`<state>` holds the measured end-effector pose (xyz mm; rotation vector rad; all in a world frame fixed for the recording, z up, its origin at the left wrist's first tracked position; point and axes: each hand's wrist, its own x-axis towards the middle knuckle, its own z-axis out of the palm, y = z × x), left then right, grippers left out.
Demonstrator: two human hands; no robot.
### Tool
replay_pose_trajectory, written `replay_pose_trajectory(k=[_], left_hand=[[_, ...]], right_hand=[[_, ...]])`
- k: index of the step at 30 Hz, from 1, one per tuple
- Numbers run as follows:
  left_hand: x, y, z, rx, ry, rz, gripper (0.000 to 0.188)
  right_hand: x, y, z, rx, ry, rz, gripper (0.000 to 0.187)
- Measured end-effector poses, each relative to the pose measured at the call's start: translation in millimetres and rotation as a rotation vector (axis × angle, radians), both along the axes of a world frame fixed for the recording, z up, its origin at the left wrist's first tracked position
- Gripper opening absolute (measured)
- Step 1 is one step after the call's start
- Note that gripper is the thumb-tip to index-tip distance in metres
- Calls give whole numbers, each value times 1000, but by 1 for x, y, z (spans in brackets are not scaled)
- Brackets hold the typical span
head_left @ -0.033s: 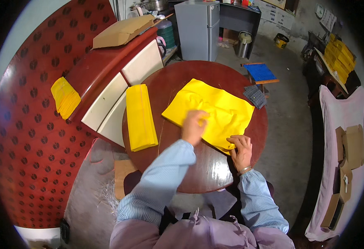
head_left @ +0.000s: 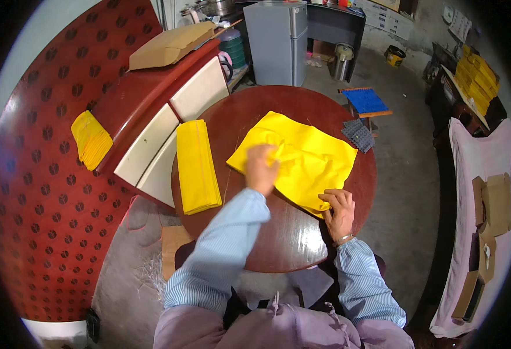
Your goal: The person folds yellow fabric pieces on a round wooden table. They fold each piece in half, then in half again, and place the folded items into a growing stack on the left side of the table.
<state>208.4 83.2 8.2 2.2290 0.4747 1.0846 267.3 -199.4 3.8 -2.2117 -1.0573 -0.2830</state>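
A large yellow cloth (head_left: 308, 154) lies spread and wrinkled on a round dark-red table (head_left: 290, 238). My left hand (head_left: 261, 168), blurred, rests on the cloth's near left part with its fingers curled into the fabric. My right hand (head_left: 338, 210) grips the cloth's near edge at the table's front right. A folded stack of yellow cloths (head_left: 197, 166) lies along the table's left side, apart from both hands.
A red and cream counter (head_left: 151, 116) borders the table's left, with a cardboard box (head_left: 171, 46) and a second yellow stack (head_left: 91, 139). A grey mesh pad (head_left: 358, 135), a blue mat on a stool (head_left: 365, 102), a grey cabinet (head_left: 279, 41) and a pink-covered bench (head_left: 488, 203) also stand around.
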Motion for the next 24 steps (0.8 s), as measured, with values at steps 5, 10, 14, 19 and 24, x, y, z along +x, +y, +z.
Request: replay_pose_trajectory(k=[5, 10, 14, 19, 24], left_hand=[[13, 95, 1, -245, 572, 291, 99], [1, 78, 23, -275, 772, 144, 104], [-30, 30, 38, 21, 724, 137, 89], [3, -3, 47, 181, 318, -587, 34], [37, -13, 40, 41, 692, -765, 27]], right_hand=[[8, 1, 1, 8, -80, 16, 38], [46, -20, 2, -11, -99, 53, 36], [93, -41, 16, -81, 83, 116, 37], [108, -48, 29, -130, -3, 278, 40], [107, -45, 22, -232, 0, 273, 41]])
